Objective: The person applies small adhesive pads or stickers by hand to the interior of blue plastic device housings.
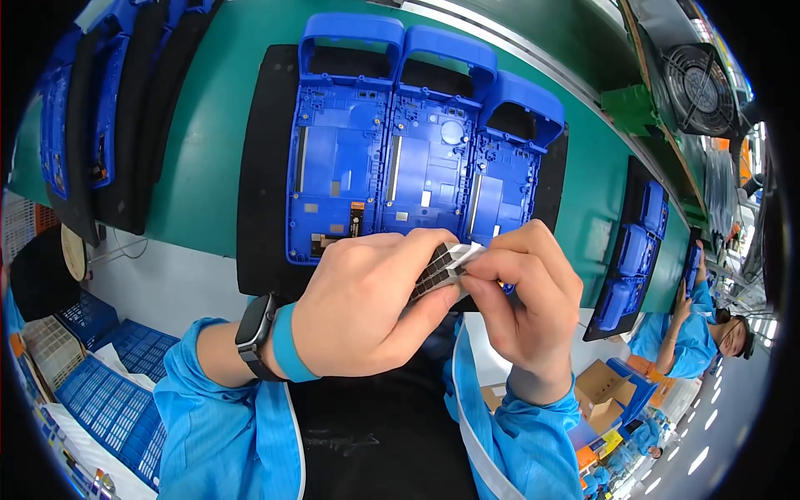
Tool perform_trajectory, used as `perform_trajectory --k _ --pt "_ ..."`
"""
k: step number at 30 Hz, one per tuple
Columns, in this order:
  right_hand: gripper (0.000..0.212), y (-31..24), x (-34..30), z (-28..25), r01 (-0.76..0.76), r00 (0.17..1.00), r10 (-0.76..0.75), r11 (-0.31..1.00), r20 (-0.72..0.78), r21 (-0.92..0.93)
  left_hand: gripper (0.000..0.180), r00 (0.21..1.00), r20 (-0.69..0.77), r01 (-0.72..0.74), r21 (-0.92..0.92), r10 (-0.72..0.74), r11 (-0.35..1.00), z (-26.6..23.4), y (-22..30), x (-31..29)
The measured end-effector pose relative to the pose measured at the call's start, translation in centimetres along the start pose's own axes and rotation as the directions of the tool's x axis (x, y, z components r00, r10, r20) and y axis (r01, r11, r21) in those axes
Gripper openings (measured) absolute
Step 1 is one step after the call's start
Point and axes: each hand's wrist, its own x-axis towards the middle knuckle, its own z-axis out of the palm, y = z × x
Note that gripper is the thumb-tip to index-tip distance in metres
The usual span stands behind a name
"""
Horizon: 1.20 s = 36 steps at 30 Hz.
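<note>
My left hand [358, 304], with a watch and a teal band at the wrist, grips a folded sheet of small black pads [435, 272] on white backing between thumb and fingers. The thumb and forefinger of my right hand [533, 304] are pinched at the sheet's right edge, where white backing shows. Whether a single pad is between those fingertips is hidden. Just beyond my hands three blue plastic housings lie side by side: a left one [337, 158], a middle one [427, 158] and a right one [507, 179]. The left one carries a small dark flex cable [357, 218].
The housings rest on a black foam mat [267, 158] upon a green workbench [208, 167]. More black mats with blue housings stand at left [107, 125] and right [637, 258]. Blue crates [112, 408] are lower left, a cardboard box [602, 392] lower right. A co-worker [692, 325] is far right.
</note>
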Motion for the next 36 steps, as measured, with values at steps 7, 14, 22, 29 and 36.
perform_trajectory --k 7,14,22,29,36 --pt "0.025 0.3 -0.7 -0.2 0.072 0.997 -0.068 0.995 0.046 -0.076 0.032 0.986 0.118 0.116 0.033 -0.119 0.993 -0.5 0.9 0.2" --pt "0.017 2.5 -1.6 -3.2 -0.106 0.984 0.115 0.992 0.139 -0.068 0.031 0.977 -0.050 0.198 -0.167 -0.208 0.966 -2.3 -0.5 -1.4" --pt "0.015 4.6 -1.9 -3.9 -0.078 0.858 0.192 0.966 0.477 -0.248 0.038 0.958 -0.176 0.178 -0.259 -0.227 0.949 -3.0 -1.4 -3.4" --pt "0.015 4.4 -1.7 -4.0 -0.056 0.834 0.196 0.960 0.517 -0.273 0.039 0.958 -0.168 0.178 -0.280 -0.231 0.943 -3.0 -1.3 -3.3" --pt "0.016 4.1 -1.6 -3.8 -0.034 0.833 0.201 0.949 0.516 -0.315 0.039 0.967 -0.171 0.142 -0.255 -0.189 0.956 -3.0 -1.9 -3.4"
